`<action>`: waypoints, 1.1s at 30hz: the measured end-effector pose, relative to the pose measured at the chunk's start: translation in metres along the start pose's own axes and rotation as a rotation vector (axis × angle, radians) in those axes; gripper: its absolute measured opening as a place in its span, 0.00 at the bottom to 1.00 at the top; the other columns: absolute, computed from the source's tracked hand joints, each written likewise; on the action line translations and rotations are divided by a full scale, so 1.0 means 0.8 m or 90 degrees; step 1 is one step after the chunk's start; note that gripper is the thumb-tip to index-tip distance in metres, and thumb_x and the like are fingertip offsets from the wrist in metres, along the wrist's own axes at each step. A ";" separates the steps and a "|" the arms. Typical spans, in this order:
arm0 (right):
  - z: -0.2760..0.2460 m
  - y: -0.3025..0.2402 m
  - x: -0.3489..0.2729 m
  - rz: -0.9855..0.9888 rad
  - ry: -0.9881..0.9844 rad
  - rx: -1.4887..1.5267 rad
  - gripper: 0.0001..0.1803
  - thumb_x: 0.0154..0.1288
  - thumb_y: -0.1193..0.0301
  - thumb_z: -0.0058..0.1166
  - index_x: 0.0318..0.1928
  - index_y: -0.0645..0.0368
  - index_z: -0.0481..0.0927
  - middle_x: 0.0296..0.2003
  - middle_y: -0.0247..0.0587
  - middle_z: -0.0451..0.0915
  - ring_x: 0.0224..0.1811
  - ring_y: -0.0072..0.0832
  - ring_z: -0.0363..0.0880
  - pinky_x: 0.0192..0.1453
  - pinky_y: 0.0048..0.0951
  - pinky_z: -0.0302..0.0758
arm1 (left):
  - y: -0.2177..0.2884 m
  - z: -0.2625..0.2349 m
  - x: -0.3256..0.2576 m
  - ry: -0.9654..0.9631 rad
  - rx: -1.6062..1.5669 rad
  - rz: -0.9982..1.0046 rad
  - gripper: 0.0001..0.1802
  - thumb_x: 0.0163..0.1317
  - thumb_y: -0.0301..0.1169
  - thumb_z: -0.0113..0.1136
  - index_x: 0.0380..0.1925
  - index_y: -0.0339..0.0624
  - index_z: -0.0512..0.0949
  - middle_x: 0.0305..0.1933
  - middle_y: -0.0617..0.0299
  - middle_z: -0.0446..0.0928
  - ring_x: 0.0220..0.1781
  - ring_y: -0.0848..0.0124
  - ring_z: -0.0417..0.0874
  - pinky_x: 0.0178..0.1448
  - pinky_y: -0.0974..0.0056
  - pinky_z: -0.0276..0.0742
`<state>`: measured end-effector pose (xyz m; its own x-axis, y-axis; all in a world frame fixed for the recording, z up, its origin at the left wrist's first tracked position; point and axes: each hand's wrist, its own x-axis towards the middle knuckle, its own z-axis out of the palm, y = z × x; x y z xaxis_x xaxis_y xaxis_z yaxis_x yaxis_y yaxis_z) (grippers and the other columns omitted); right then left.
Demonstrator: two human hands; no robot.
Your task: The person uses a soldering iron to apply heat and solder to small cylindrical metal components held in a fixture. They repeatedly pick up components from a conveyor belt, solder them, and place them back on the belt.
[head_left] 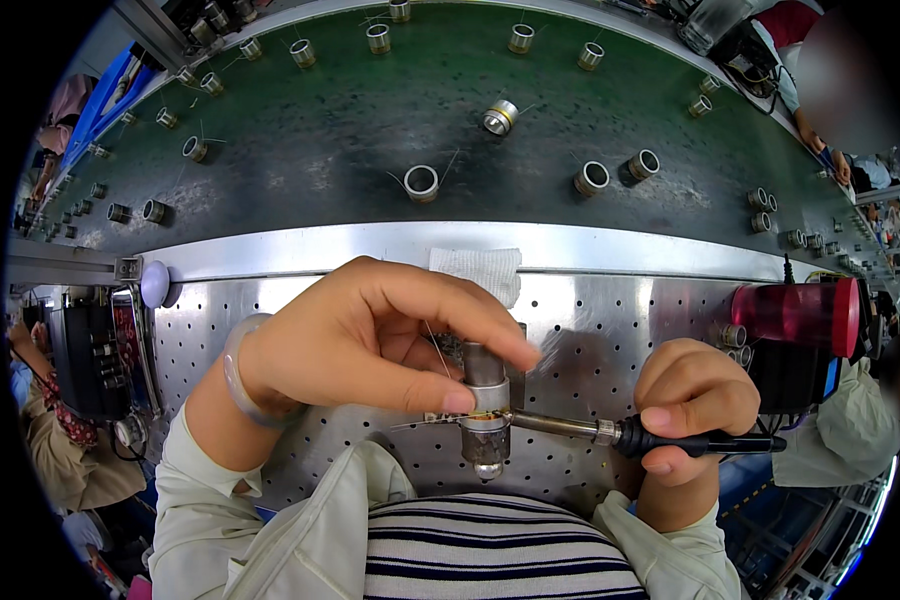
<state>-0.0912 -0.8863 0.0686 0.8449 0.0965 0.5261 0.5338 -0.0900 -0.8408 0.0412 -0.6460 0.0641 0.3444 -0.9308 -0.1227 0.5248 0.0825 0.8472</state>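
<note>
In my right hand is a soldering iron with a black handle, its metal barrel pointing left. The iron's tip meets the lower edge of a silver metal ring, where a thin yellow band shows. This ring sits around a dark metal post with a rounded silver end below. My left hand curls over the ring, thumb pressed to its left side and index finger reaching past the post; the other fingers are partly hidden. Thin wires stick out to the left beneath my thumb.
Beyond the perforated metal worktop runs a green conveyor belt carrying several metal rings with wires. A folded white cloth lies by the silver rail. At right stand a pink container and a few rings.
</note>
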 end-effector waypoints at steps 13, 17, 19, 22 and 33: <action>-0.003 -0.004 0.002 -0.010 -0.017 -0.020 0.15 0.45 0.69 0.72 0.31 0.64 0.81 0.20 0.39 0.76 0.18 0.29 0.73 0.21 0.24 0.68 | 0.002 0.009 0.003 0.019 -0.012 -0.043 0.36 0.44 0.16 0.69 0.58 0.26 0.69 0.42 0.47 0.79 0.46 0.68 0.80 0.41 0.75 0.78; -0.014 0.000 -0.006 -0.008 0.028 0.004 0.13 0.47 0.71 0.69 0.30 0.65 0.79 0.20 0.40 0.76 0.18 0.30 0.73 0.22 0.25 0.68 | 0.001 0.010 0.008 0.033 -0.051 -0.077 0.40 0.42 0.16 0.71 0.60 0.27 0.66 0.42 0.47 0.79 0.47 0.68 0.80 0.42 0.75 0.78; -0.015 0.002 -0.009 -0.003 0.052 0.032 0.13 0.47 0.71 0.69 0.30 0.65 0.79 0.20 0.41 0.76 0.18 0.30 0.73 0.22 0.25 0.68 | -0.001 0.004 0.007 0.003 -0.077 -0.079 0.42 0.43 0.16 0.70 0.62 0.27 0.64 0.42 0.46 0.79 0.46 0.69 0.80 0.42 0.74 0.78; -0.015 0.003 -0.010 -0.001 0.068 0.041 0.14 0.47 0.71 0.69 0.30 0.65 0.79 0.20 0.41 0.77 0.19 0.30 0.74 0.22 0.24 0.68 | -0.001 -0.004 0.010 -0.022 -0.120 -0.102 0.43 0.44 0.15 0.69 0.63 0.28 0.61 0.43 0.45 0.79 0.43 0.71 0.81 0.41 0.76 0.78; -0.008 0.005 -0.006 0.033 0.039 0.076 0.14 0.44 0.75 0.71 0.32 0.66 0.80 0.21 0.42 0.78 0.20 0.31 0.75 0.25 0.26 0.70 | -0.006 0.002 0.012 0.024 -0.099 -0.125 0.42 0.46 0.13 0.67 0.64 0.30 0.60 0.42 0.44 0.79 0.35 0.75 0.83 0.32 0.81 0.77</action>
<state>-0.0929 -0.8935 0.0639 0.8737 0.0344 0.4853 0.4847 0.0252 -0.8743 0.0405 -0.6559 0.0599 0.2516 -0.9207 -0.2984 0.6966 -0.0417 0.7162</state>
